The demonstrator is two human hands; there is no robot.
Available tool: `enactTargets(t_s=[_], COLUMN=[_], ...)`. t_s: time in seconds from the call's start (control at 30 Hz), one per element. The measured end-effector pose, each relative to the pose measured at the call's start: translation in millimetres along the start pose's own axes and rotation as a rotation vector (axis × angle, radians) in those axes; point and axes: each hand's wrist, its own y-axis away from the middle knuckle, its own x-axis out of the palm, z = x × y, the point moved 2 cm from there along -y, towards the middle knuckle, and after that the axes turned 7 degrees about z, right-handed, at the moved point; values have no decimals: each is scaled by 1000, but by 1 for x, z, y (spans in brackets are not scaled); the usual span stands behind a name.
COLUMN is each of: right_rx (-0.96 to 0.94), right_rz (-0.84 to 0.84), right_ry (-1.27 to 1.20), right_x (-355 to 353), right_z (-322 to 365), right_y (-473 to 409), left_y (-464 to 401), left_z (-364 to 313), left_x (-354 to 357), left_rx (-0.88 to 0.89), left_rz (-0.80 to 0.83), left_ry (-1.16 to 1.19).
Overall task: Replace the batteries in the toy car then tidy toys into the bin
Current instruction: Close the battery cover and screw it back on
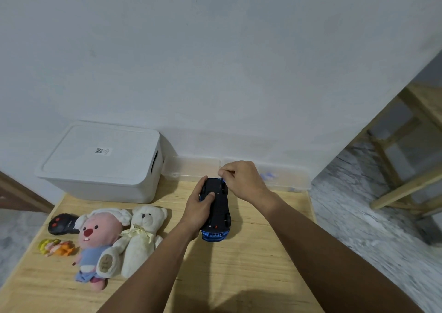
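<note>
Blue toy car (216, 211) lies belly-up at frame centre on the wooden bench (251, 265), likely so the battery cover faces up. Left hand (199, 208) wraps its side, thumb on the chassis, steadying it. Right hand (241, 180) has fingers curled at the car's far end; whether they pinch anything I cannot tell. Lidded white bin (102, 162) at upper left, still closed. Plush toys (119, 238) and black remote (62, 224) lie lower left. Clear cases (284, 178) line the white wall (215, 61).

Both bare arms reach far forward. The left hand (199, 207) curls round the car (216, 211) (thumb on top); the right hand (241, 178) pinches something small just beyond.
</note>
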Motion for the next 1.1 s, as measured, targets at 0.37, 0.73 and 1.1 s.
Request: enactTargets(t_s=[0.37,0.73,1.1], right_rx=[158,321,460], right_rz=[-32,-161,-72], right_ry=[251,-298,-709], right_x=[-6,-6,36], right_z=[8,-15,-22], right_y=[4,6,27], left_y=[2,1,3], left_z=[-1,0,5], left_x=[0,-7,-19], left_rx=[10,-94,-271], left_rz=[-7,-32,-42], left_ry=[-2,5,235])
